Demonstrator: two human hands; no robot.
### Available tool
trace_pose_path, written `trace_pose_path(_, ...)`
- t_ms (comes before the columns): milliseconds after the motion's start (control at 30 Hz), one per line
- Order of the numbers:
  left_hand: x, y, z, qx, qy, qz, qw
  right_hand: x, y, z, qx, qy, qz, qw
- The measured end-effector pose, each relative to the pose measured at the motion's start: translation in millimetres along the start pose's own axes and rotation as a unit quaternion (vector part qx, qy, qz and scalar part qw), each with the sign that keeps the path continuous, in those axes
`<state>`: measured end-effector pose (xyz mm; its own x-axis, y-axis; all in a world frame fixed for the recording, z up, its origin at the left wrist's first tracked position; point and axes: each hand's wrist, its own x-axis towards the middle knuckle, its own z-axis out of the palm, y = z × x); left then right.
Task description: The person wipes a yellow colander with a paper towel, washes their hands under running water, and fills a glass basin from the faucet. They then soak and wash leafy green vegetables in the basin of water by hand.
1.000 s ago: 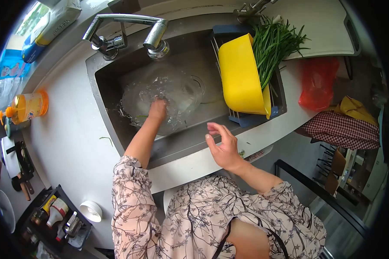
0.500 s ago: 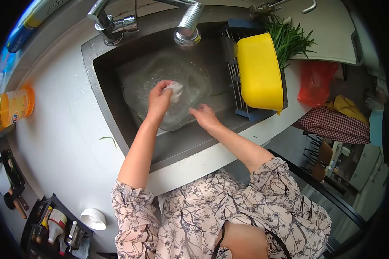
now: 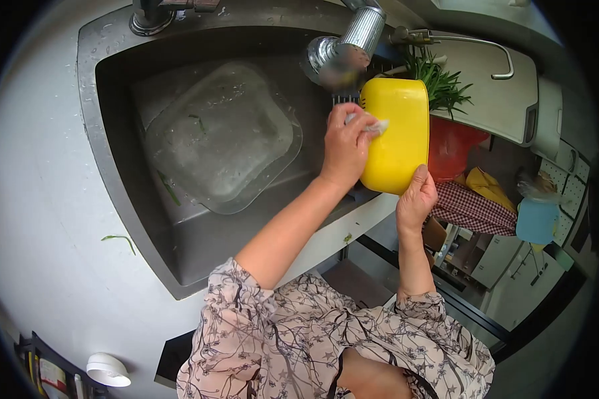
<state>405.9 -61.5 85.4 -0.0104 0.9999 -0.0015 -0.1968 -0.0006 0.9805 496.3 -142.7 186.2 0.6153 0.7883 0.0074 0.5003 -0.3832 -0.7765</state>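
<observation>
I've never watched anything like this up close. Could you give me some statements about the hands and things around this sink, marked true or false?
1. The left hand holds something white. True.
2. The right hand is on the clear container. False: it is at the lower edge of the yellow container.
3. The clear container is in the sink. True.
4. The red bag is in the sink. False: it is outside.

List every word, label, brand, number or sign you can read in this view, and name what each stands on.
No text can be read.
Red-and-white label on the bottle at lower left: too blurred to read.
Yellow basket: no text visible on the side shown.
White bowl: none visible.
</observation>
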Motion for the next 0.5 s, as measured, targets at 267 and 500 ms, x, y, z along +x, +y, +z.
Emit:
trace_pose_path(267, -13.7, 14.7, -22.5, -0.025, -0.062, 0.041, 0.997, 3.1, -1.6, 13.1, 0.038, 0.036, -0.001, 0.999)
trace_pose_path(500, 53.4, 0.5, -13.0, -0.079, -0.059, -0.051, 0.994, -12.4, -0.2, 7.9, 0.02, 0.009, -0.027, 0.999)
